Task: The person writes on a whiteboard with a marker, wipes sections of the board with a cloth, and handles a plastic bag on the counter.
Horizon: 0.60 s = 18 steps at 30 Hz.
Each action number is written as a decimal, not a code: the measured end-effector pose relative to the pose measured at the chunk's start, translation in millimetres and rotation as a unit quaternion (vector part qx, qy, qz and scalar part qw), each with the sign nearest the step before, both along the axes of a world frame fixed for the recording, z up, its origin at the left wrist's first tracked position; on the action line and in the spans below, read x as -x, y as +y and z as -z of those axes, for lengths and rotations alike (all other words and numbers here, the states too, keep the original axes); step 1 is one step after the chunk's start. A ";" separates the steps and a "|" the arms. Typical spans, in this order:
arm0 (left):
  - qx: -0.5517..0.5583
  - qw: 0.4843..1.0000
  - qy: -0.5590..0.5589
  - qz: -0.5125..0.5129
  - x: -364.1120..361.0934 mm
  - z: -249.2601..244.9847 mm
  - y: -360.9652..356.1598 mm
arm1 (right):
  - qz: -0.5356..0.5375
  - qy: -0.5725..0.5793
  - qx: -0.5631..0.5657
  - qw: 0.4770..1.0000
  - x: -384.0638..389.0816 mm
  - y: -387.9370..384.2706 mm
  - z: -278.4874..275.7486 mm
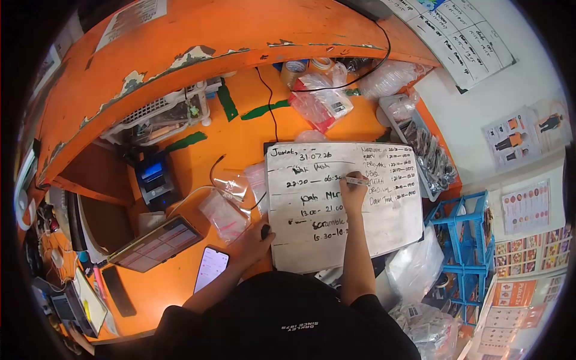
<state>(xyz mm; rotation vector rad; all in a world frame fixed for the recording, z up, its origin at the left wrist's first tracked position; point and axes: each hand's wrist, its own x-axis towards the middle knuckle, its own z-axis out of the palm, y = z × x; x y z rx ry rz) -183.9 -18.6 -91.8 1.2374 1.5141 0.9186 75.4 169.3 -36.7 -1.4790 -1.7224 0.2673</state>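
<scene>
A framed whiteboard (390,225) with handwritten dates, names and times in black leans in front of me. My right hand (353,193) is closed around a pale-barrelled marker (359,181) over the middle of the writing, hiding part of a line. At the board's left edge, my left hand (255,241) is curled around a small black object (265,231), whose kind I cannot tell. Just beside the left forearm lies a phone (211,269) with its screen lit.
Left stand a tablet (157,245) and a dark device with a blue screen (155,177). Clear plastic bags (225,217) lie near the board. A white basket (159,123) sits further back. Blue stacked trays (462,246) rise on the right. An orange shelf (240,39) overhangs the desk.
</scene>
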 end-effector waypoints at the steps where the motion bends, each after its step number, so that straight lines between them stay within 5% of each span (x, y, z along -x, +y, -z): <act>1: -0.001 1.000 0.004 0.000 -0.3 0.3 0.1 | 0.016 -0.008 -0.007 1.000 1.3 0.8 -1.7; 5: -0.017 1.000 0.007 -0.009 -1.8 2.9 -1.2 | -0.019 0.048 0.076 0.996 0.5 -3.6 -10.8; 13: -0.030 0.998 -0.034 -0.049 -8.2 -9.0 -5.1 | 0.016 0.147 -0.010 0.989 15.6 -65.5 -22.2; 18: -0.165 0.978 0.065 -0.107 -15.3 -13.6 -10.5 | -0.091 0.307 0.153 0.935 26.0 -110.6 -36.1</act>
